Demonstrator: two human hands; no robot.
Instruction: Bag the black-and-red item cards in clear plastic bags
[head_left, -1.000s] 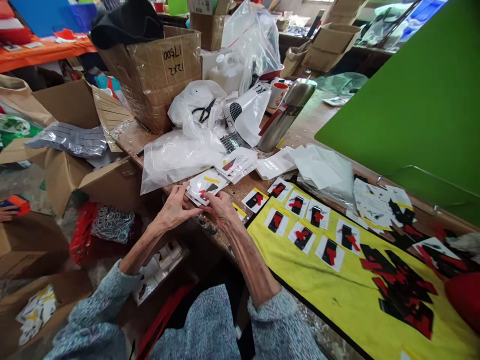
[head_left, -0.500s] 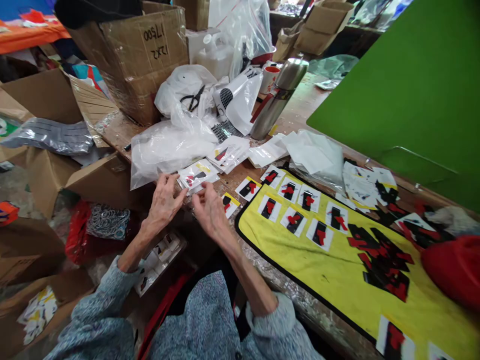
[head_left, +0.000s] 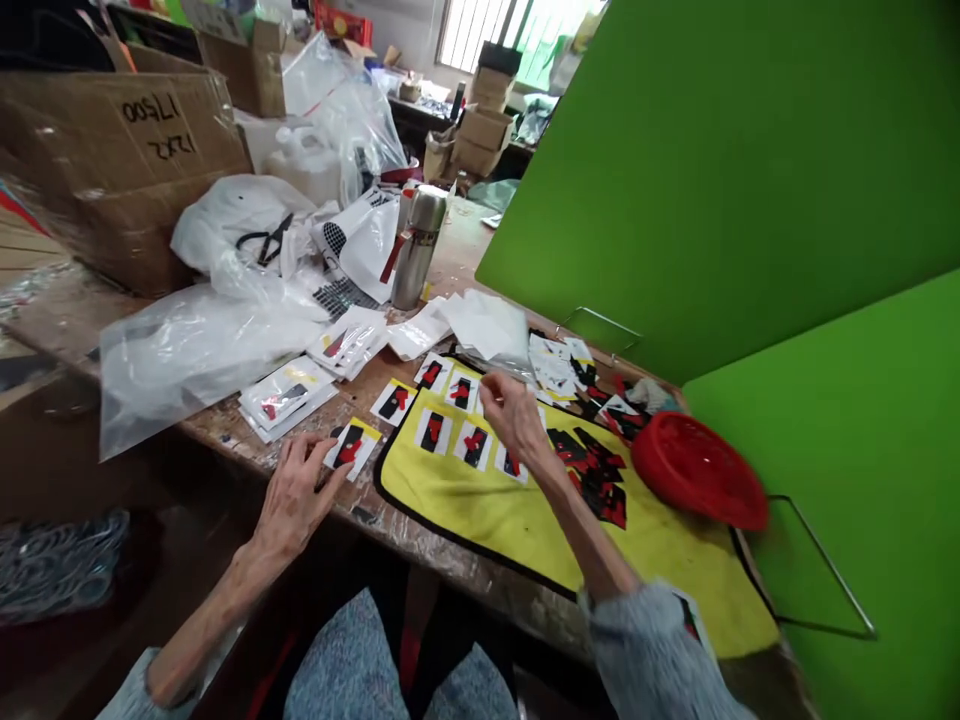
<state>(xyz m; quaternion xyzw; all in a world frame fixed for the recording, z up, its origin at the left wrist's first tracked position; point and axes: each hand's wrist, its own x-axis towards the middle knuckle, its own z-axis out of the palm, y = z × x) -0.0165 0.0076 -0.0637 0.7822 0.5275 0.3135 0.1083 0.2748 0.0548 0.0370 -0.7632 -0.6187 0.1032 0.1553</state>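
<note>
At the table's front edge, my left hand (head_left: 296, 495) has its thumb and forefinger on a white card (head_left: 358, 440) with a yellow strip and black and red pieces. My right hand (head_left: 516, 418) is above the yellow cloth (head_left: 465, 505), its fingers bent and pressed together; whatever they hold, if anything, is hidden. Close by its fingertips is another card (head_left: 462, 390). More such cards, including one (head_left: 433, 432) in the front row, lie on the cloth, partly behind my right wrist. A pile of black and red pieces (head_left: 600, 480) lies right of my forearm.
Left of the cards are a stack of packed cards (head_left: 289, 395) and plastic bags (head_left: 202, 335). A steel flask (head_left: 420, 245) stands behind. A red basket (head_left: 701, 470) sits at the cloth's right, beside green panels (head_left: 637, 160). A cardboard box (head_left: 127, 170) stands far left.
The view has swung right. My hands have left the packed card stack: the left is now at a card by the cloth, the right has moved over the card rows.
</note>
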